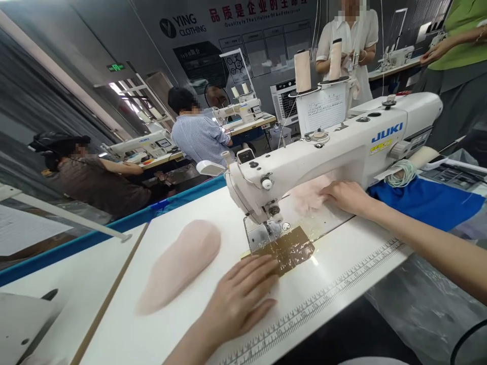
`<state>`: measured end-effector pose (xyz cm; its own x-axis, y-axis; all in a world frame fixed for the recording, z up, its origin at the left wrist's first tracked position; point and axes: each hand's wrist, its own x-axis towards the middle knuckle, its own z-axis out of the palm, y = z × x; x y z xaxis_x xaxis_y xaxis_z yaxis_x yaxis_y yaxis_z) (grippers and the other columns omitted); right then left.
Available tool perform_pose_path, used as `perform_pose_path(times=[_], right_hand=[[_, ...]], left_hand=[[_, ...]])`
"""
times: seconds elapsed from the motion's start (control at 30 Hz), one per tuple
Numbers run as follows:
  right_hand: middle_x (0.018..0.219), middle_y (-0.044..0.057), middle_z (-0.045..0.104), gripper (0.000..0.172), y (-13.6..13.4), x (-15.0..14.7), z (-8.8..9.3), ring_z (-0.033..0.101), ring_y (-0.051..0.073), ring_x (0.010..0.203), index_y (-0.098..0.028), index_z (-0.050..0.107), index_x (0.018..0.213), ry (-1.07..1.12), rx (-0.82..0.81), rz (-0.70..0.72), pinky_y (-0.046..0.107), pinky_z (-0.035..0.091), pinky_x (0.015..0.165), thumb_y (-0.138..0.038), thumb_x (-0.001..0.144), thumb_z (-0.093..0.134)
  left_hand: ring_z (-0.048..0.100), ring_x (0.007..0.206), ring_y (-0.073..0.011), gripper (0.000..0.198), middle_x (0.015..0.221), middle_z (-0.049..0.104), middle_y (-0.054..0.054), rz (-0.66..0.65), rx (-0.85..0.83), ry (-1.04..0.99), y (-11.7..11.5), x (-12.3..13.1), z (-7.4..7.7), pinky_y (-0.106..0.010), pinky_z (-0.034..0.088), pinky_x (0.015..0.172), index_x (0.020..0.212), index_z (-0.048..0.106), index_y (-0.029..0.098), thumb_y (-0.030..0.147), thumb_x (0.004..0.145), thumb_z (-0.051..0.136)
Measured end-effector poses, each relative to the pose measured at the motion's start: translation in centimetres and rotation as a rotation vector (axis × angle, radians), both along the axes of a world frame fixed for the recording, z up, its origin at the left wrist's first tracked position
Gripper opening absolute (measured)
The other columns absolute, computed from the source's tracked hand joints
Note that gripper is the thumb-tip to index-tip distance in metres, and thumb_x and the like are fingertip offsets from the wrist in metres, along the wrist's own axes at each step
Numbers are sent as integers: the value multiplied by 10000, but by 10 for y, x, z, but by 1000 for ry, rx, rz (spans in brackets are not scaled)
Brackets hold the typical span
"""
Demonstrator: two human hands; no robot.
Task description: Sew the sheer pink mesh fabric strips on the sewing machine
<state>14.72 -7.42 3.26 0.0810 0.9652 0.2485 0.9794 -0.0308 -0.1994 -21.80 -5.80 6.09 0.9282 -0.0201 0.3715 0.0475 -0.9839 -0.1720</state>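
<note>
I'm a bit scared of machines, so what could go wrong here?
The left hand lies near the sewing machine's presser foot, so its fingers might get hurt if they slid too close. The pink fabric at the right hand looks bunched up, so it could crease or snag.

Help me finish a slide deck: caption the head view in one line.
Left hand over the white tabletop, right hand at pink fabric beneath the sewing machine arm.
</note>
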Motion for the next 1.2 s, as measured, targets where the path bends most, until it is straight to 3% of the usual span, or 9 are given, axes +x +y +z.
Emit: perform_pose_path(times=[0.13, 0.3, 0.43, 0.57, 0.67, 0.77, 0.9, 1.1, 1.2], right_hand=[[983, 99, 691, 407, 1, 5, 4, 624, 252, 865, -228, 631, 1158, 20, 8, -21, 298, 394, 686, -76, 818, 467], [864, 84, 694, 235, -18, -10, 26, 615, 226, 816, -212, 700, 950, 86, 35, -4, 266, 369, 622, -202, 879, 476], [577, -27, 608, 216, -58, -36, 49, 542, 133, 541, -218, 661, 626, 407, -294, 441, 227, 355, 509, -375, 773, 666], [524, -48, 521, 335, -87, -62, 52, 449, 99, 497, -191, 531, 571, 856, -491, 541, 224, 318, 483, -429, 756, 677], [499, -57, 448, 394, -91, -83, 37, 390, 84, 479, -190, 435, 542, 1100, -393, 422, 222, 298, 476, -418, 784, 646], [482, -69, 361, 475, -86, -105, 19, 317, 69, 460, -191, 350, 496, 1256, -198, 300, 224, 278, 466, -429, 783, 644], [473, -65, 368, 506, -78, -133, 9, 354, 73, 470, -190, 353, 477, 1332, -125, 254, 224, 280, 462, -465, 747, 681], [404, -82, 350, 530, -64, -146, 18, 276, 47, 364, -192, 367, 464, 1528, -403, 305, 220, 182, 380, -512, 701, 717], [381, -78, 339, 538, -58, -146, 20, 303, 51, 361, -189, 388, 449, 1601, -525, 399, 225, 299, 425, -530, 753, 672]], left_hand=[[522, 1222, -217, 339, 1228, 619, -73, -17, -215, 51, -9, 75, -6, -392, 445, 1038, 1209, 574, 199, 369, 941, 452], [232, 1403, -266, 450, 1473, 341, -116, 299, -270, 66, 25, 164, -25, -473, 286, 1133, 1334, 442, 163, 367, 933, 461], [192, 1409, -304, 484, 1494, 277, -165, 375, -306, 85, 48, 196, -37, -497, 198, 1156, 1338, 423, 116, 333, 911, 495], [297, 1374, -260, 369, 1453, 381, -103, 340, -393, 12, 34, 176, -30, -438, 249, 1138, 1277, 481, 164, 245, 917, 470], [628, 885, -168, 300, 983, 677, -42, 345, -635, -95, 4, 138, -18, -305, 502, 788, 969, 598, 204, 304, 983, 315], [540, 571, -133, 449, 629, 586, -19, 321, -987, -300, -30, 100, -12, -265, 452, 567, 649, 522, 196, 444, 967, 326], [537, 623, -137, 241, 711, 602, -18, 319, -1051, -320, -62, 70, -18, -243, 435, 568, 770, 575, 198, 428, 807, 636], [320, 545, -93, 417, 569, 352, 31, 352, -1443, -237, -59, 49, -7, -219, 282, 517, 585, 423, 163, 396, 930, 456], [324, 584, -91, 416, 606, 364, 28, 318, -1627, -215, -49, 40, 1, -219, 324, 587, 608, 430, 157, 399, 947, 423]])
